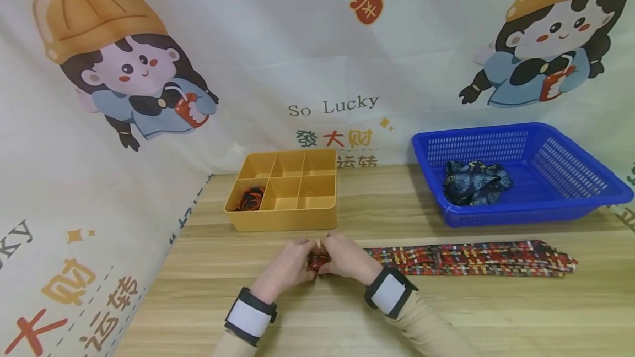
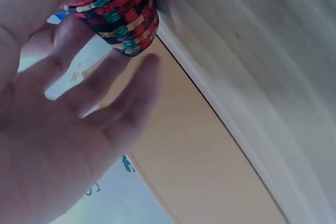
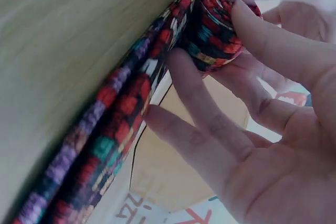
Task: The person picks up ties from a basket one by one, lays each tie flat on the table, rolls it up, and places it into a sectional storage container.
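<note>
The long red, black and multicoloured checked cloth necktie (image 1: 476, 259) lies on the pale wood-grain tabletop (image 1: 193, 285) before the yellow six-compartment box (image 1: 285, 221), one end wound into a coil (image 3: 212, 43); it looks light, soft, hardly fragile, perhaps slippery, so the coil is best pinched snugly against unwinding. The left hand (image 1: 286, 269) and right hand (image 1: 349, 258) both grip it between their fingers; the right wrist view shows spiral layers largely hidden from the head view
</note>
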The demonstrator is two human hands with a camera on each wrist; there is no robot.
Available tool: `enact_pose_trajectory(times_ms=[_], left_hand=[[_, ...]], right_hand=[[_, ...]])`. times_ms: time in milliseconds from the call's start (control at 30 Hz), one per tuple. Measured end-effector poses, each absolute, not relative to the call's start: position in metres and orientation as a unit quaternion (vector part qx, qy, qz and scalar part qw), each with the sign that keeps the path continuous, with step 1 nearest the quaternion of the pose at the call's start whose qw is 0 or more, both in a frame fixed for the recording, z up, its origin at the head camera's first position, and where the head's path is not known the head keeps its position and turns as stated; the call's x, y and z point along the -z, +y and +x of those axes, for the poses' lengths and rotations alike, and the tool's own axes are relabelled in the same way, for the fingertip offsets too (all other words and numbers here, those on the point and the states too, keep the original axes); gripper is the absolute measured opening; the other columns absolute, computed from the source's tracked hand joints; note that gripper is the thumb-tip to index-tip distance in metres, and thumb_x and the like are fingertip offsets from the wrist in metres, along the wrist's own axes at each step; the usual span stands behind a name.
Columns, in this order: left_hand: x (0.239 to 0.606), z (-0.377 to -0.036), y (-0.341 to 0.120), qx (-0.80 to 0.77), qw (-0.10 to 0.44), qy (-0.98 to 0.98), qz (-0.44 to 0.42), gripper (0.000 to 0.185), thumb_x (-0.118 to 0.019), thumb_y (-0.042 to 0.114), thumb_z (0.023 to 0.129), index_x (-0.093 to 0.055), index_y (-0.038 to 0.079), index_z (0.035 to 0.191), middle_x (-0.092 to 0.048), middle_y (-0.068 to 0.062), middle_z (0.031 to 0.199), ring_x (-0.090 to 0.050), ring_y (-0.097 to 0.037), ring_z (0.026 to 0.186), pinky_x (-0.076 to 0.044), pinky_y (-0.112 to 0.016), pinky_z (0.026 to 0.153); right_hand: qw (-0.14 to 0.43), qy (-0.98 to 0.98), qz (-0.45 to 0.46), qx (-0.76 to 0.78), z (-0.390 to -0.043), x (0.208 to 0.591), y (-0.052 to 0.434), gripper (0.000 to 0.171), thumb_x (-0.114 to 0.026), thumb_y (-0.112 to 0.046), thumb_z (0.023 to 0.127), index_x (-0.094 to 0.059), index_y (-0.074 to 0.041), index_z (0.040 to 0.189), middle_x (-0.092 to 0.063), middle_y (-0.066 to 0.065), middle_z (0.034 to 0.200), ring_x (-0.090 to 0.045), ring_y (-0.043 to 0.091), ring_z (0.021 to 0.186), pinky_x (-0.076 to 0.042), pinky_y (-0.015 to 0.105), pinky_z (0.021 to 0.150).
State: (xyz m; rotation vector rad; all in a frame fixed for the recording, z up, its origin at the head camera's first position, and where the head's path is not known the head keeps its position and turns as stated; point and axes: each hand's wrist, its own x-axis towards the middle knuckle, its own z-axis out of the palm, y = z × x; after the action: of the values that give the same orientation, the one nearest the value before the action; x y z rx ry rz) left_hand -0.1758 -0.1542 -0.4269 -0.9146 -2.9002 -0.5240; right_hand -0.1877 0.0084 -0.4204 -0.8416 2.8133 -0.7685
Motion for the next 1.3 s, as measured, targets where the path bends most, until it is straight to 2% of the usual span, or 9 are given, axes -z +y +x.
enact_pose_trajectory(times_ms=[233, 333, 533, 767, 867, 967, 1100, 1233, 1300], left_hand=[[0.431, -0.175, -0.152, 0.206, 0.010, -0.927, -0.313, 0.038, -0.078, 0.003, 0.070, -0.055, 0.004, 0.100, -0.065, -0.008, 0.093, -0.060, -0.018, 0.081, -0.052, -0.030, 0.071], [0.431, -0.172, -0.151, 0.220, 0.017, -0.923, -0.315, 0.035, -0.076, 0.002, 0.072, -0.056, 0.003, 0.100, -0.065, -0.008, 0.093, -0.061, -0.019, 0.084, -0.053, -0.031, 0.073], [0.432, -0.167, -0.150, 0.201, 0.039, -0.925, -0.319, 0.022, -0.077, 0.006, 0.072, -0.068, 0.005, 0.092, -0.067, -0.006, 0.089, -0.061, -0.017, 0.082, -0.052, -0.027, 0.072], [0.430, -0.165, -0.148, 0.144, 0.040, -0.932, -0.329, 0.020, -0.078, 0.019, 0.075, -0.072, 0.009, 0.092, -0.066, -0.003, 0.087, -0.057, -0.016, 0.082, -0.046, -0.029, 0.076], [0.429, -0.164, -0.149, 0.136, 0.014, -0.936, -0.324, 0.032, -0.077, 0.017, 0.075, -0.068, 0.006, 0.104, -0.062, -0.008, 0.094, -0.055, -0.020, 0.086, -0.046, -0.033, 0.079], [0.427, -0.164, -0.149, 0.167, -0.009, -0.936, -0.309, 0.038, -0.077, 0.008, 0.074, -0.061, 0.003, 0.109, -0.057, -0.011, 0.099, -0.056, -0.022, 0.089, -0.050, -0.037, 0.079], [0.426, -0.167, -0.149, 0.200, -0.004, -0.931, -0.305, 0.029, -0.077, 0.003, 0.072, -0.061, 0.004, 0.096, -0.058, -0.010, 0.095, -0.057, -0.021, 0.085, -0.052, -0.032, 0.072], [0.425, -0.169, -0.149, 0.200, 0.004, -0.931, -0.304, 0.025, -0.079, 0.003, 0.069, -0.063, 0.006, 0.088, -0.062, -0.009, 0.093, -0.057, -0.017, 0.081, -0.050, -0.025, 0.067], [0.425, -0.170, -0.149, 0.203, 0.001, -0.932, -0.299, 0.025, -0.079, 0.003, 0.068, -0.064, 0.007, 0.088, -0.063, -0.008, 0.093, -0.056, -0.015, 0.080, -0.050, -0.023, 0.066]], right_hand=[[0.033, 0.935, -0.261, 0.240, -0.184, 0.422, 0.008, 0.028, -0.088, -0.009, 0.059, -0.064, -0.001, 0.071, -0.057, 0.006, 0.077, -0.049, 0.013, 0.065, -0.045, 0.026, 0.058], [0.016, 0.940, -0.265, 0.215, -0.182, 0.423, 0.008, 0.025, -0.088, -0.009, 0.059, -0.066, -0.002, 0.068, -0.059, 0.006, 0.075, -0.050, 0.012, 0.063, -0.046, 0.025, 0.056], [-0.002, 0.942, -0.279, 0.184, -0.178, 0.426, 0.008, 0.026, -0.087, -0.017, 0.060, -0.063, -0.008, 0.065, -0.061, 0.004, 0.071, -0.052, 0.013, 0.063, -0.043, 0.027, 0.052], [0.012, 0.936, -0.285, 0.206, -0.177, 0.425, 0.009, 0.032, -0.085, -0.025, 0.066, -0.060, -0.009, 0.078, -0.059, 0.001, 0.071, -0.050, 0.014, 0.067, -0.037, 0.025, 0.052], [0.012, 0.937, -0.281, 0.205, -0.177, 0.426, 0.008, 0.033, -0.086, -0.024, 0.065, -0.061, -0.008, 0.081, -0.062, 0.003, 0.075, -0.055, 0.016, 0.070, -0.042, 0.028, 0.055], [0.018, 0.935, -0.278, 0.217, -0.179, 0.429, 0.008, 0.037, -0.087, -0.020, 0.063, -0.062, -0.006, 0.087, -0.066, 0.008, 0.083, -0.060, 0.021, 0.078, -0.049, 0.033, 0.065], [0.051, 0.926, -0.287, 0.240, -0.184, 0.431, 0.015, 0.042, -0.086, -0.016, 0.065, -0.061, -0.004, 0.096, -0.065, 0.012, 0.093, -0.062, 0.025, 0.086, -0.052, 0.039, 0.076], [0.089, 0.930, -0.262, 0.240, -0.195, 0.421, 0.038, 0.039, -0.082, -0.012, 0.070, -0.060, -0.003, 0.100, -0.063, 0.012, 0.092, -0.060, 0.024, 0.082, -0.051, 0.038, 0.073], [0.097, 0.937, -0.240, 0.233, -0.201, 0.412, 0.058, 0.032, -0.080, -0.010, 0.072, -0.061, -0.003, 0.097, -0.063, 0.011, 0.088, -0.059, 0.021, 0.078, -0.051, 0.035, 0.069]])
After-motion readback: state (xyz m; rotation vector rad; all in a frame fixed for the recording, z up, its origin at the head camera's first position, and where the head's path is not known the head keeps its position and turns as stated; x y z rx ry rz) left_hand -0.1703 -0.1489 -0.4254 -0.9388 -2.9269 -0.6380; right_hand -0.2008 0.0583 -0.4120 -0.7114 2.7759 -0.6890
